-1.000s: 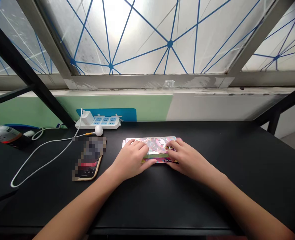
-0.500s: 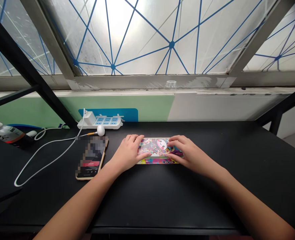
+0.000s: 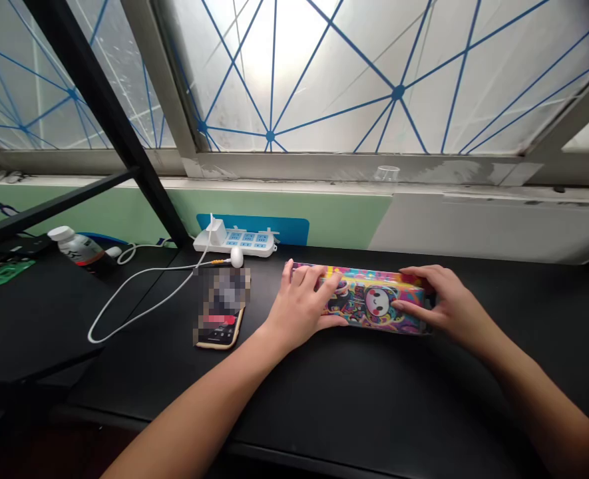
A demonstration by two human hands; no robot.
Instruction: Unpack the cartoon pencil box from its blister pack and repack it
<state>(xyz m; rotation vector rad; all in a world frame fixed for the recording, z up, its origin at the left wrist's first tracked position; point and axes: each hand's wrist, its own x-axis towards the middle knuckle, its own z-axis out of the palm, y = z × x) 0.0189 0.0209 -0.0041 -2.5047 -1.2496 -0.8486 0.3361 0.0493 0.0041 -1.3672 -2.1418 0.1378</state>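
A colourful pencil box [image 3: 367, 307] with a round white cartoon face on it sits on the black desk [image 3: 354, 392]. At its left end my left hand [image 3: 301, 299] is closed on it, fingers laid across the top and thumb along the lower front edge. My right hand [image 3: 446, 299] grips the opposite end, with the thumb pressed on the patterned face and the fingers over the back top edge. Parts of both box ends are hidden behind my hands.
Left of the box lies a phone [image 3: 227, 319], its screen partly blurred. Behind it are a white power strip [image 3: 244, 244] and a looped white cable [image 3: 119, 291]. A bottle [image 3: 79, 249] stands farther left, near a black metal post [image 3: 119, 126].
The pencil box has been turned so a different, busier patterned face shows. Both hands have shifted their hold on it. My view has swung left.
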